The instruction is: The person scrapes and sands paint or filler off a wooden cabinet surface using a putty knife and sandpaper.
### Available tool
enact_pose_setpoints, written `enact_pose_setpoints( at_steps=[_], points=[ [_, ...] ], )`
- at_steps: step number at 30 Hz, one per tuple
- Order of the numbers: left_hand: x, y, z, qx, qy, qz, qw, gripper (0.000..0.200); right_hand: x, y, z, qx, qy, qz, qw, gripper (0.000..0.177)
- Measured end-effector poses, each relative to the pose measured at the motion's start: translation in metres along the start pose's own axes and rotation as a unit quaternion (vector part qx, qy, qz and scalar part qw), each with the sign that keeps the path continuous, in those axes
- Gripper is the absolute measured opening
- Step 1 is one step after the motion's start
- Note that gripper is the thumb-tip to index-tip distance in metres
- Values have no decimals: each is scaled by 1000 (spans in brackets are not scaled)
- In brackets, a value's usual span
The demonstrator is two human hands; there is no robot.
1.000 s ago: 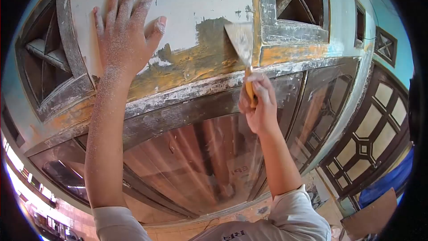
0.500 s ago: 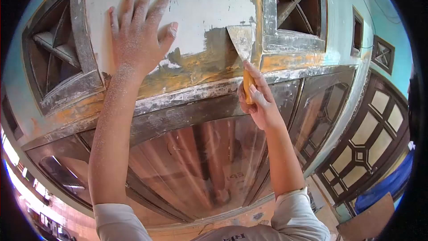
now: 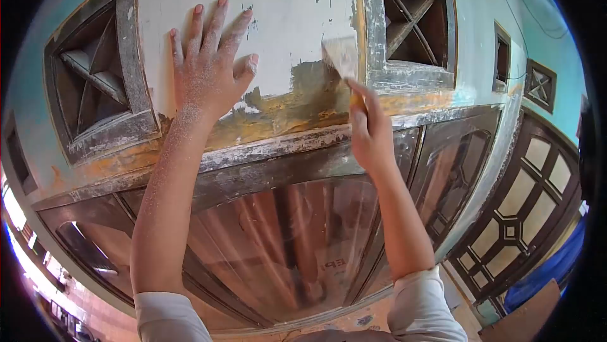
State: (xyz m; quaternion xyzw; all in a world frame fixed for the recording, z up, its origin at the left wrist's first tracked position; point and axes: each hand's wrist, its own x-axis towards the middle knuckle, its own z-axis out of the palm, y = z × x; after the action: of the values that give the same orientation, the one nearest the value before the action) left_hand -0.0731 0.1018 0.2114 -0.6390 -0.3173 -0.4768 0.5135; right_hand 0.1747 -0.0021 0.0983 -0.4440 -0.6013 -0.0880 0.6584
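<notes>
My left hand (image 3: 212, 67) rests on the whitish wall (image 3: 284, 19) with its fingers spread, and white dust covers the hand and forearm. My right hand (image 3: 372, 124) is wrapped round the handle of a scraper (image 3: 342, 56). The wide, whitened blade points up and lies at the wall, just left of the right vent's frame. Beside the blade, a dark grey bare patch (image 3: 310, 75) shows where there is no white coating. Below it runs a yellow-brown stained strip (image 3: 284, 108). The scraper's handle is mostly hidden by my fingers.
A wooden vent with crossed bars stands at the left (image 3: 95, 76) and another at the right (image 3: 414, 22). Below is a dark window frame (image 3: 272, 174) with reflecting glass (image 3: 284, 241). At far right are a panelled door (image 3: 515, 209) and a blue cloth (image 3: 547, 263).
The view has shifted, so the wall and vents sit lower. My right hand has turned with the scraper, whose blade looks slightly blurred. My left hand stays spread on the wall.
</notes>
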Motion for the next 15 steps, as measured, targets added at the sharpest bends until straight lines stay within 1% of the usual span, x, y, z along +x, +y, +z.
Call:
enact_pose_setpoints(
  at_steps=[2,4,5,8,9,10,12,13,14,15],
  points=[
    [-1,0,1,-1,-5,-2,1000,67,31,-20,-3,-24,4,22,999,40],
    [-1,-1,2,8,-6,2,1000,66,52,-25,-5,-25,5,6,1000,40],
    [-1,-2,2,9,-5,2,1000,66,57,-28,-5,-26,8,-11,1000,41],
    [2,-6,-2,10,-15,14,1000,66,34,-26,1,-38,15,-3,999,42],
    [6,-9,-6,16,-38,32,999,66,28,-22,2,-46,-5,-22,999,44],
    [12,-14,-10,24,-57,50,997,66,30,-20,2,-47,-3,-27,999,44],
    [29,-27,-9,37,-51,58,996,66,34,-17,1,-96,-5,-30,995,45],
    [36,-30,-8,48,-50,67,995,66,45,-23,-3,-93,-19,-11,995,45],
    [41,-28,-4,47,-50,68,995,66,58,-27,-5,-94,-18,-10,995,45],
    [45,-23,0,55,-33,48,997,66,72,-31,-5,-106,-5,-24,994,45]
  ],
)
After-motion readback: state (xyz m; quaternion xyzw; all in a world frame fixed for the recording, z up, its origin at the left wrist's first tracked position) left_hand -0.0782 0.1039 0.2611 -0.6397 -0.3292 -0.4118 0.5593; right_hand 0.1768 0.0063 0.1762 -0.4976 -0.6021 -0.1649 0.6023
